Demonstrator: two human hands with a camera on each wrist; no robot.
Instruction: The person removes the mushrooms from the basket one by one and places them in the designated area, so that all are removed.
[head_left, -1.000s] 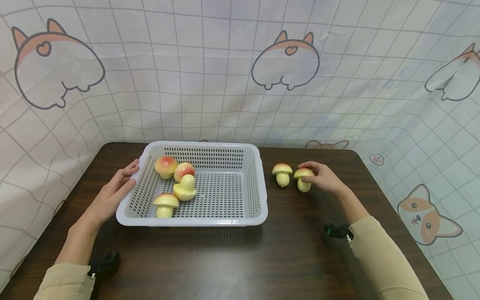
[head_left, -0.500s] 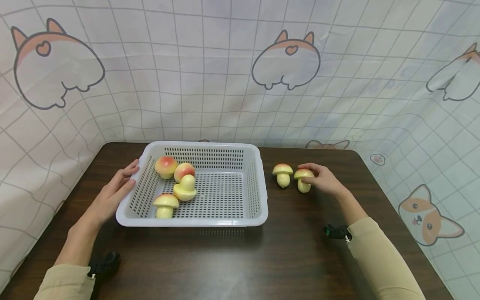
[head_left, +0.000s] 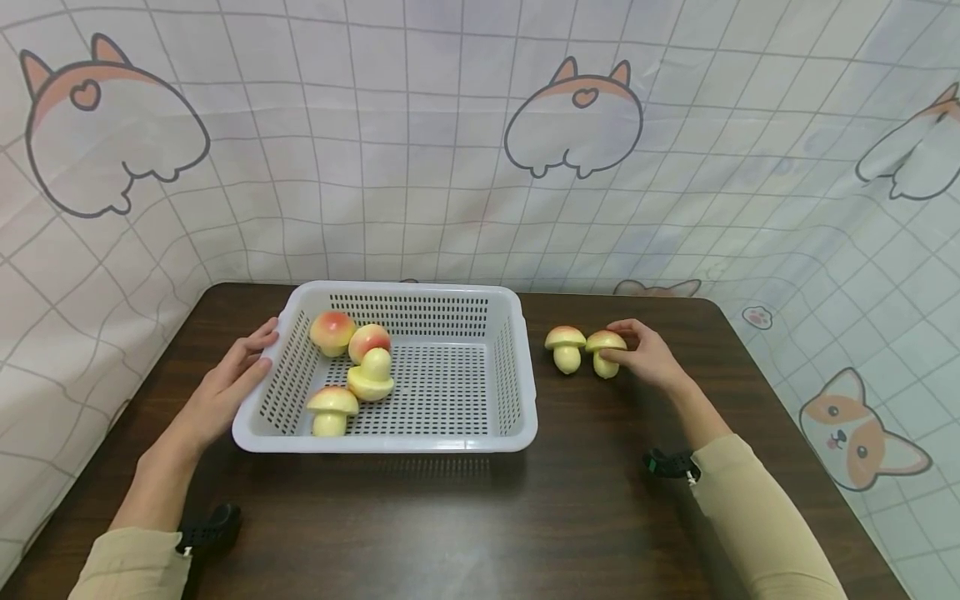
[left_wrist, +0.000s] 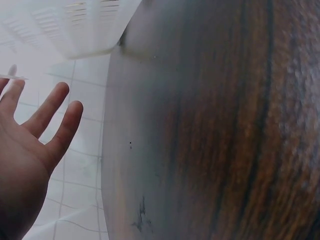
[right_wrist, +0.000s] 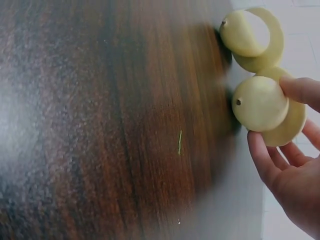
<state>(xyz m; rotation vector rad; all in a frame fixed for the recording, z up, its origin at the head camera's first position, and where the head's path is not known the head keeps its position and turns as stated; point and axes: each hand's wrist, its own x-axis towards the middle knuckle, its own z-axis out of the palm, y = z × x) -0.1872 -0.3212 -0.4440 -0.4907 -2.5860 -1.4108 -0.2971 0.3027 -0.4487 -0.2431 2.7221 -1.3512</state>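
My right hand [head_left: 647, 357] pinches a toy mushroom [head_left: 604, 367] between thumb and fingers, gripping it around the cap and stem. In the right wrist view, its round stem end [right_wrist: 260, 104] faces the camera, and its cap appears to touch the cap of a second toy mushroom [right_wrist: 243, 32] beside it. That second mushroom [head_left: 566, 358] stands just to the left in the head view. My left hand [head_left: 217, 392] rests with fairly straight, spread fingers against the left rim of a white plastic basket [head_left: 512, 443]. In the left wrist view, the fingertips [left_wrist: 61, 89] spread beneath the basket's slotted wall.
Several toy mushrooms lie in the left part of the basket: one red-topped mushroom [head_left: 332, 332] at the back and another mushroom [head_left: 332, 410] at the front. A dark wooden table [head_left: 450, 533] carries everything. A patterned curtain [head_left: 420, 167] hangs behind and along both sides.
My right hand has shifted slightly left and away from me with the mushroom, bringing it closer to its neighbour. The left hand and the basket hold still.
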